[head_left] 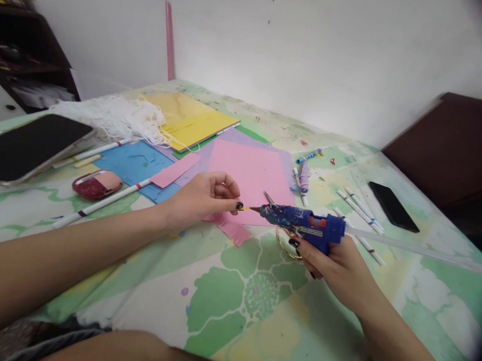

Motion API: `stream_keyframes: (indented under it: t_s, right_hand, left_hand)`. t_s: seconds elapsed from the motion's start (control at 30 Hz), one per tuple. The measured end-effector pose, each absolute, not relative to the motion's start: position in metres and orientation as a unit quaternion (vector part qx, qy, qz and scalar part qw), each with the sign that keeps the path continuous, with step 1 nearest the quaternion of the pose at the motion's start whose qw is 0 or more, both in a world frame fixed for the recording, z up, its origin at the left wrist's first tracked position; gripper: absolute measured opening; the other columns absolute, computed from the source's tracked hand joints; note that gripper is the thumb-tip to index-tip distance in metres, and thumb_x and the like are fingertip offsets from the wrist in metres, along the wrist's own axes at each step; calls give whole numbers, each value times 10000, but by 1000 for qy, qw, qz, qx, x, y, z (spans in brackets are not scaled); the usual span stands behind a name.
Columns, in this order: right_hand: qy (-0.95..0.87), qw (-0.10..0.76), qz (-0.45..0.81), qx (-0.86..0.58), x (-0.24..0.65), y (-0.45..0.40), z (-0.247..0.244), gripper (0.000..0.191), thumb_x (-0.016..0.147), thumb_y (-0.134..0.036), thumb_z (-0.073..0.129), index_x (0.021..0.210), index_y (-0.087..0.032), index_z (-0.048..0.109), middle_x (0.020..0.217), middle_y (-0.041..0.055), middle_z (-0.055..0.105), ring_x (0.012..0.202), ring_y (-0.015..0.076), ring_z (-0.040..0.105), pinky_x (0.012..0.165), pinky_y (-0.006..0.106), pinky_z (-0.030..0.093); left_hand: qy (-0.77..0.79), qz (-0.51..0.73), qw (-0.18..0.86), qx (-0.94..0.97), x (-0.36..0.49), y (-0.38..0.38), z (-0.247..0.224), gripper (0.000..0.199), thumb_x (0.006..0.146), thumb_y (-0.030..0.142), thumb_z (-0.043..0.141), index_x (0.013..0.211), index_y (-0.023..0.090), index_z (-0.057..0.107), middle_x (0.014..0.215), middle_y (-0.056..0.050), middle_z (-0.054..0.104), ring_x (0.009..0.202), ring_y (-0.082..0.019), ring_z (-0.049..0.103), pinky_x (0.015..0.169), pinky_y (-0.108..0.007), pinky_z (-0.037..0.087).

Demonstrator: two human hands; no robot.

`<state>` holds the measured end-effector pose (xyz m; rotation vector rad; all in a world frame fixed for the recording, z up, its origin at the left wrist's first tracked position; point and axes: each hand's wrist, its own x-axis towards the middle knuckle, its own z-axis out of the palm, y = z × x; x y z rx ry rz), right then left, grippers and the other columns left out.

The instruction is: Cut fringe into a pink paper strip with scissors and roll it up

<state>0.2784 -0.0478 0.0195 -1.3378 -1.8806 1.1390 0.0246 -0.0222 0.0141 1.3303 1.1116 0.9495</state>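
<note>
My right hand [326, 260] is wrapped round the handle of a blue glue gun [304, 223], whose nozzle points left and which has a long clear glue stick at its back. My left hand [215, 195] pinches a small yellow strip [245, 208] between thumb and finger, right at the nozzle tip. Beneath the hands lie a pink sheet [245, 170] and a fringed pink strip [231, 228]. Gold-handled scissors [288, 244] are partly hidden behind the glue gun.
White yarn [117, 117], a yellow sheet [195, 125], a blue sheet [138, 165] and a tablet [33, 144] lie at left. On the right are striped paper sticks [360, 211], a purple roll [304, 176] and a black phone [392, 206].
</note>
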Motion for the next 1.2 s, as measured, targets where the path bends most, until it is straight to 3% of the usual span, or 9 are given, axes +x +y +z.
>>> stream_keyframes:
  t_s: [0.23, 0.37, 0.53, 0.67, 0.8, 0.9, 1.03, 1.2]
  right_hand:
    - [-706, 270, 383, -530, 283, -48, 13, 259, 839, -425, 547, 794, -173, 586, 547, -25, 454, 463, 117, 389, 418, 237, 308]
    - [-744, 298, 176, -572, 289, -45, 21, 187, 826, -369, 546, 875, -189, 564, 707, 29, 562, 592, 176, 498, 509, 271, 367]
    - [-751, 218, -32, -622, 298, -38, 31, 283, 831, -270, 464, 1089, -154, 454, 1042, 136, 520, 834, 257, 543, 649, 334, 408]
    - [-759, 140, -43, -635, 298, -30, 25, 308, 846, -185, 435, 1143, -103, 416, 1114, 175, 454, 833, 247, 552, 669, 330, 417]
    - [-739, 16, -68, -671, 297, -25, 23, 178, 870, -146, 427, 1036, -90, 458, 1028, 168, 460, 752, 240, 559, 621, 321, 389]
    - [-724, -50, -111, -679, 300, -18, 27, 131, 882, -139, 423, 995, -91, 469, 990, 169, 463, 805, 274, 565, 635, 330, 383]
    - [-711, -88, -102, -690, 308, -4, 30, 179, 862, -106, 419, 1032, -106, 473, 1049, 191, 470, 936, 328, 542, 675, 376, 407]
    - [-712, -83, -68, -693, 310, 4, 21, 215, 846, -125, 440, 1052, -116, 502, 1039, 173, 523, 971, 322, 540, 706, 400, 434]
  left_hand:
    - [472, 401, 550, 560, 24, -21, 14, 190, 710, 205, 698, 813, 171, 542, 746, -14, 660, 683, -131, 635, 557, -216, 453]
    - [477, 402, 544, 561, 24, -21, 14, 189, 705, 202, 698, 805, 168, 541, 751, -22, 669, 696, -137, 640, 581, -228, 459]
    - [492, 404, 542, 548, 27, -21, 17, 186, 695, 196, 695, 794, 166, 541, 749, -35, 673, 677, -137, 632, 559, -225, 448]
    - [487, 408, 543, 549, 28, -20, 16, 188, 685, 199, 697, 788, 165, 544, 757, -36, 674, 692, -140, 636, 609, -246, 465]
    - [473, 413, 541, 560, 27, -19, 13, 179, 689, 217, 691, 786, 170, 548, 732, -28, 672, 668, -139, 632, 640, -267, 472]
    - [471, 407, 543, 564, 27, -19, 12, 179, 688, 223, 690, 779, 175, 544, 710, -23, 670, 657, -140, 632, 639, -268, 470]
    - [471, 402, 538, 573, 26, -20, 13, 169, 699, 225, 681, 787, 178, 545, 707, -15, 666, 670, -141, 637, 643, -262, 465]
    - [468, 401, 545, 568, 25, -21, 14, 169, 707, 202, 677, 790, 174, 533, 692, -3, 652, 659, -123, 627, 640, -247, 456]
